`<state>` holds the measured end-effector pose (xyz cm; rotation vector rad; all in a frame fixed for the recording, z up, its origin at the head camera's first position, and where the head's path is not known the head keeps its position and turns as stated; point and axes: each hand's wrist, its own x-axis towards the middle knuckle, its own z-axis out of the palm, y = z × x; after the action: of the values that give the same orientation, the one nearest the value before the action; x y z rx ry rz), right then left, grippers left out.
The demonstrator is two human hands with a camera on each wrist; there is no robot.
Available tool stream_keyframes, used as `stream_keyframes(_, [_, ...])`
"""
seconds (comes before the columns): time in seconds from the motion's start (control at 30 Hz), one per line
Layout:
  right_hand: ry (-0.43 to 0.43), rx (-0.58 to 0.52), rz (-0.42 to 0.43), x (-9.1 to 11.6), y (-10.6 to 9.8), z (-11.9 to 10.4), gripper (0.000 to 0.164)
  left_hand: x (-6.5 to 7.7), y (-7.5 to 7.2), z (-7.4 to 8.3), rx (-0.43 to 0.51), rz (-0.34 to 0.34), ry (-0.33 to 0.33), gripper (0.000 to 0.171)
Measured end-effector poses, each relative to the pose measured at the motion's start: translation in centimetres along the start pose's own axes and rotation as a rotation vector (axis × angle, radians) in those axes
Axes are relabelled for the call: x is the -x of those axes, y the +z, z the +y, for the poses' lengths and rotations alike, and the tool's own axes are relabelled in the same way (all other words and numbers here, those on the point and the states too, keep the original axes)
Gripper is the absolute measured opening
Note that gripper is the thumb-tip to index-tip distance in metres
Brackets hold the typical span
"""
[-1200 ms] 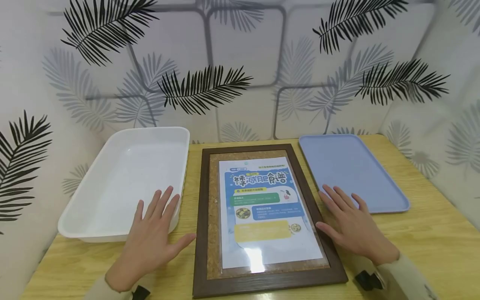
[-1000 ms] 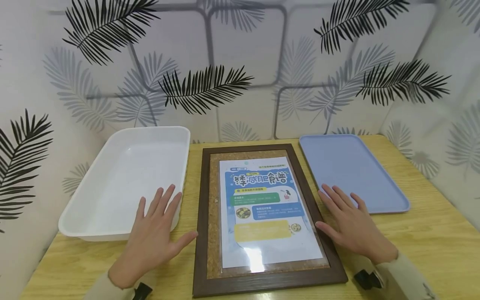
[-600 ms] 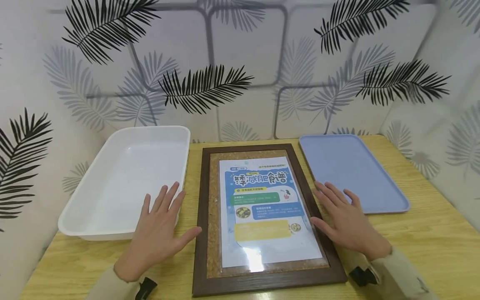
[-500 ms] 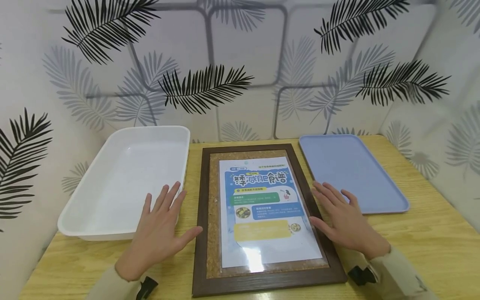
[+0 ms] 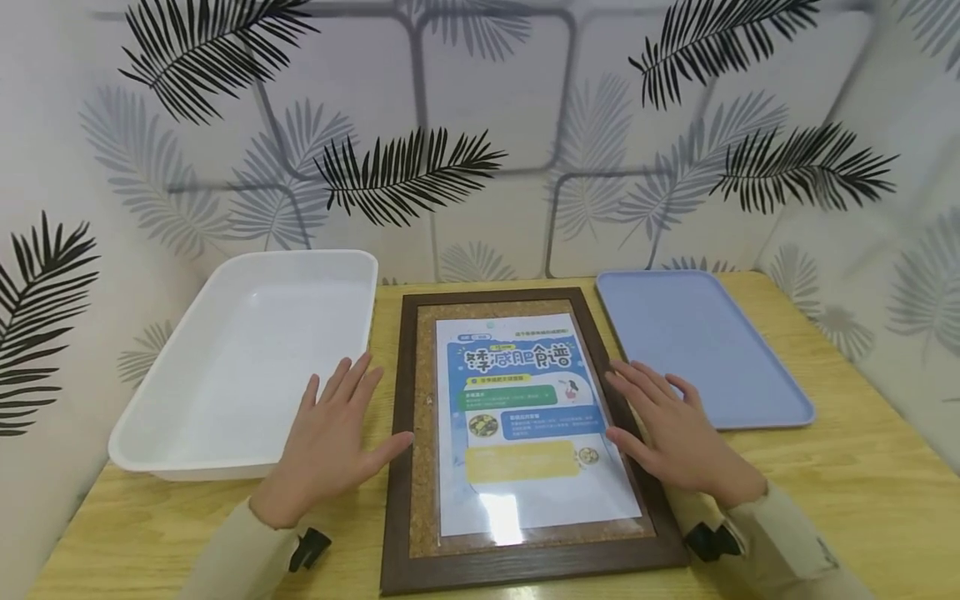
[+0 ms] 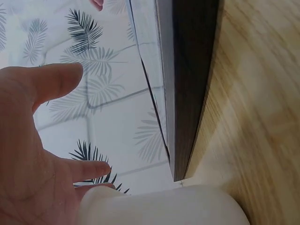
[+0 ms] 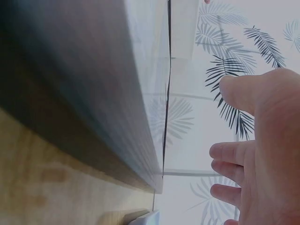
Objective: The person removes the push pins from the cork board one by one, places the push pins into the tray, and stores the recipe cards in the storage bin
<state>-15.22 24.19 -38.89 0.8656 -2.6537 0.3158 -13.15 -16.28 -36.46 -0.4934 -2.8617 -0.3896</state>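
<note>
A dark brown wooden frame with a cork face lies flat on the table, a printed sheet under clear film on it. My left hand hovers palm down between the white basin and the frame, fingers spread, its thumb over the frame's left side. On the other side my right hand is held palm down with straight fingers, overlapping the frame's right side in the head view. Both wrist views show the palms raised above the frame's edge, with nothing held.
At the left stands a deep white basin. A shallow blue tray lies at the right. Behind the light wooden table rises a wall with a leaf pattern.
Both hands have drifted inward, the left to the right and the right to the left, nearer the frame. The frame, basin and tray have stayed in place.
</note>
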Motion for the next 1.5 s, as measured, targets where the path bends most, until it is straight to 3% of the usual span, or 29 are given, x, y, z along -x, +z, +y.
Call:
stream_keyframes(0.4, [-0.02, -0.005, -0.031, -1.5, 0.0, -0.4, 0.062, -1.8, 0.6, 1.3, 0.007, -0.002, 0.051, 0.083])
stream_keyframes(0.63, [-0.025, -0.003, -0.071, -2.2, 0.0, -1.0, 0.065, -2.1, 0.9, 1.7, 0.001, -0.052, 0.059, 0.082])
stream_keyframes(1.0, [-0.009, -0.061, -0.107, -4.0, -0.2, -1.7, 0.064, -2.9, 1.0, 2.2, 0.071, -0.094, 0.086, 0.079])
stream_keyframes(1.37, [-0.001, -0.106, -0.164, -5.7, 1.0, -1.7, 0.062, -3.6, 1.6, 2.7, 0.136, -0.16, 0.075, 0.076])
stream_keyframes(1.5, [-0.005, -0.122, -0.174, -6.4, 1.3, -1.7, 0.063, -3.9, 1.8, 2.7, 0.119, -0.183, 0.066, 0.075])
